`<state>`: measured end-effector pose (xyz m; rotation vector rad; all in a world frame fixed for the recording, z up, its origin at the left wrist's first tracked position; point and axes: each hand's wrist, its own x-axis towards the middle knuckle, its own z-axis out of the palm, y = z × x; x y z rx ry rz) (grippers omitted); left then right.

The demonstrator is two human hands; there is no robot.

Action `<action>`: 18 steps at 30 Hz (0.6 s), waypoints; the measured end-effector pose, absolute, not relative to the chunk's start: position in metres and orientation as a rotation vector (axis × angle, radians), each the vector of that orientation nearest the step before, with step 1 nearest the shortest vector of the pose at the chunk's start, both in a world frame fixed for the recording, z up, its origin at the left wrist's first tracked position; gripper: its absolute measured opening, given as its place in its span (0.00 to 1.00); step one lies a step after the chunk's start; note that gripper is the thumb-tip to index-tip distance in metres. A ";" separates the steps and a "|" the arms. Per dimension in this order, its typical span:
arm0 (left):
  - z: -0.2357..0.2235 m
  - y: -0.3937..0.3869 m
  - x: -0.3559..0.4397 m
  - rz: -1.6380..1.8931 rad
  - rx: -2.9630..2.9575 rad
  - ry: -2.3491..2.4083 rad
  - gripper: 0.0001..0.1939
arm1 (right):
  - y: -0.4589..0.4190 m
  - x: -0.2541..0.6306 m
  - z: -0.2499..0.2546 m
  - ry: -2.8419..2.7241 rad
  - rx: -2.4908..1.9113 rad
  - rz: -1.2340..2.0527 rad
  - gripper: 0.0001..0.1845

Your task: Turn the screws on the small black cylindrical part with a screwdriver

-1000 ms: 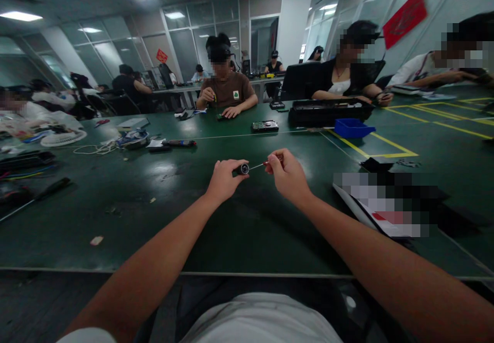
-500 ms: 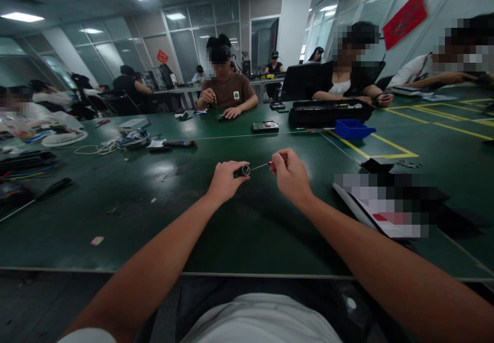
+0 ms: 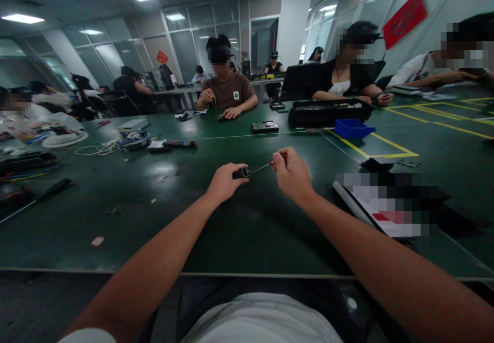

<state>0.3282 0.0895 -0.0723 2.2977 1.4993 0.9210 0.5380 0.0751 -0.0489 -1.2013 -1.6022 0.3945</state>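
My left hand point(image 3: 223, 181) is closed around a small black cylindrical part point(image 3: 242, 173), held just above the green table point(image 3: 162, 219). My right hand point(image 3: 292, 175) pinches the reddish handle of a thin screwdriver point(image 3: 262, 167). Its metal shaft points left, and the tip meets the open end of the cylinder. Both hands hover over the table's middle, a short way in front of me.
A blurred flat item point(image 3: 382, 204) lies to the right of my hands. Further back are a blue bin point(image 3: 352, 127), a black tray point(image 3: 328, 111), a hard drive point(image 3: 265, 126) and cables point(image 3: 116, 142). Several other people sit working around the table.
My left hand has turned the cylinder slightly and lowered it a little. My right hand has drifted slightly right and up, with the screwdriver tip still at the part.
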 end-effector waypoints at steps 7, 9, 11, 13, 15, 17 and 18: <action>-0.072 0.089 0.329 0.936 2.242 1.507 0.20 | 0.073 0.539 -0.046 -1.545 -1.184 0.344 0.10; -0.072 0.089 0.329 0.983 2.176 1.483 0.19 | 0.072 0.539 -0.046 -1.529 -1.170 0.333 0.10; -0.073 0.091 0.329 1.038 2.081 1.452 0.18 | 0.072 0.540 -0.046 -1.510 -1.152 0.334 0.10; -0.074 0.093 0.330 1.088 1.990 1.423 0.18 | 0.071 0.540 -0.045 -1.493 -1.137 0.341 0.10; -0.076 0.095 0.331 1.128 1.921 1.366 0.19 | 0.071 0.540 -0.045 -1.482 -1.126 0.343 0.10; -0.078 0.095 0.332 1.131 1.870 1.281 0.20 | 0.071 0.540 -0.045 -1.478 -1.116 0.338 0.09; -0.077 0.093 0.333 1.111 1.861 1.247 0.20 | 0.071 0.540 -0.045 -1.475 -1.111 0.332 0.09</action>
